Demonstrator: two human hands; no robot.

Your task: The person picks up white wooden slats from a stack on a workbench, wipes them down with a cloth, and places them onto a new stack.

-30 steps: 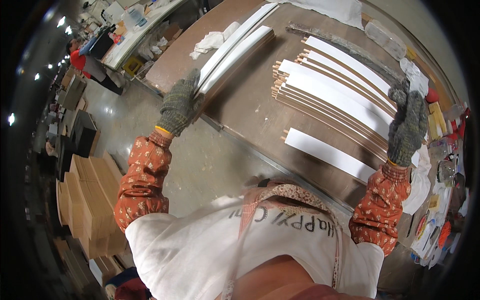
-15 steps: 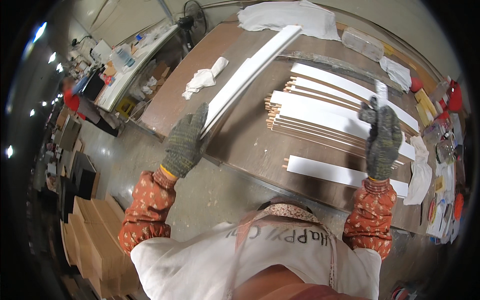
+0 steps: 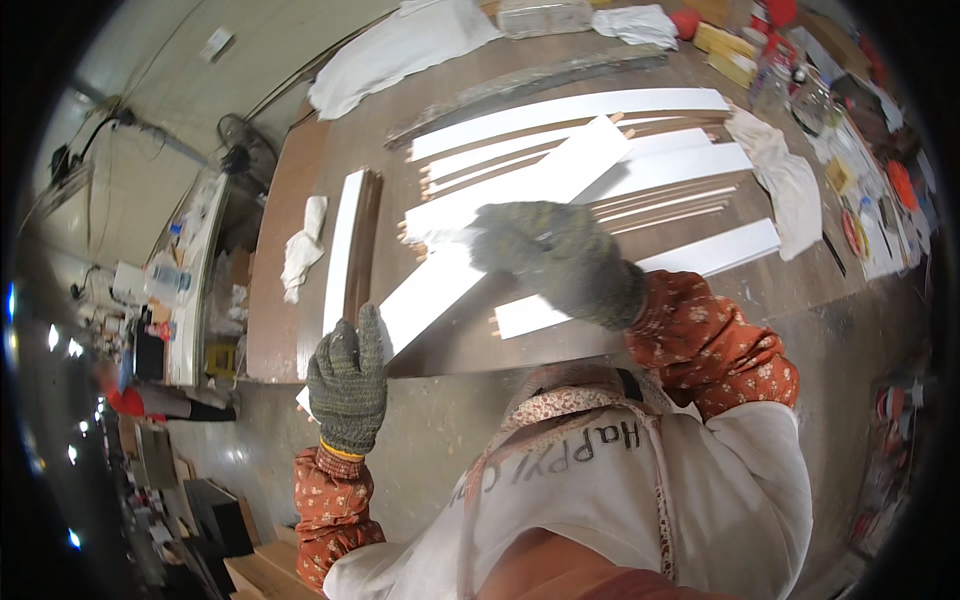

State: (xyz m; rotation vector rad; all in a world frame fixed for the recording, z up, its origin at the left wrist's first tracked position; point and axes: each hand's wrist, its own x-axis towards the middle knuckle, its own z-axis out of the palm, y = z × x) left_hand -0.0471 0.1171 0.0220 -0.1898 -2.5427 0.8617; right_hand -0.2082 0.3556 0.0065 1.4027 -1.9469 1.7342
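A long white board [image 3: 430, 303] with wooden dowel pegs at its ends slants across the table. My left hand [image 3: 347, 388], in a grey-green knitted glove, is closed on its near end, which pokes out past the palm. My right hand [image 3: 560, 258], gloved alike and blurred, lies over the board's middle. At its fingertips is a crumpled white wipe [image 3: 445, 243], pressed against the board's face. Beneath the far part lies a row of similar pegged boards [image 3: 570, 105]. Another white board with brown edges [image 3: 345, 250] lies lengthwise just beyond my left hand.
A single board [image 3: 710, 248] lies near the front edge. White cloths [image 3: 305, 250] rest left and right, a larger sheet [image 3: 400, 50] at the back. A dark strip [image 3: 520, 90] crosses behind the boards. Bottles and tools crowd the right. A person [image 3: 160, 402] stands far left.
My right hand has swung left from above the row onto the slanted board, bringing the wipe. The board in my left hand now lies across the row; my view has turned right.
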